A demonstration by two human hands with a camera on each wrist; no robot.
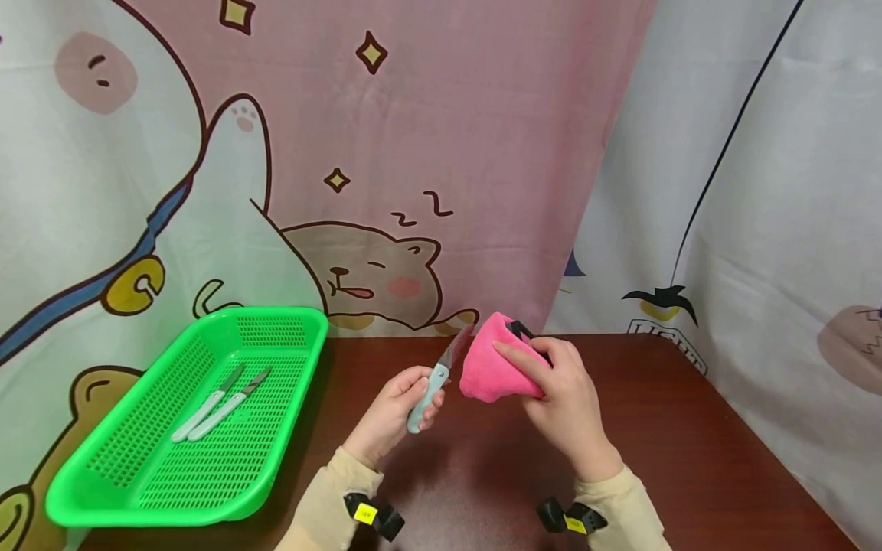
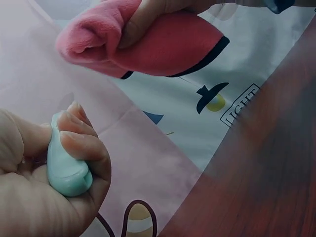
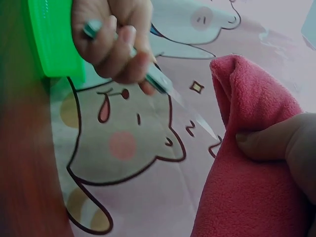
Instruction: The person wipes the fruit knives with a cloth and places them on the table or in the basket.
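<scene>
My left hand (image 1: 403,409) grips the pale green handle of a small knife (image 1: 436,386), its blade slanting up and to the right. In the left wrist view the fingers curl round the knife handle (image 2: 66,163), and the blade is mostly hidden. My right hand (image 1: 568,398) holds a folded pink cloth (image 1: 496,363) with a dark edge, thumb pressed into its fold. The cloth is just right of the blade tip. From the right wrist view, the blade (image 3: 195,116) points toward the pink cloth (image 3: 242,173), with the left hand (image 3: 116,44) behind it.
A green plastic basket (image 1: 276,459) stands on the left of the dark brown table (image 1: 696,459). Two knives (image 1: 220,405) with pale handles lie side by side in it. Behind the table hangs a cartoon-printed curtain (image 1: 482,153).
</scene>
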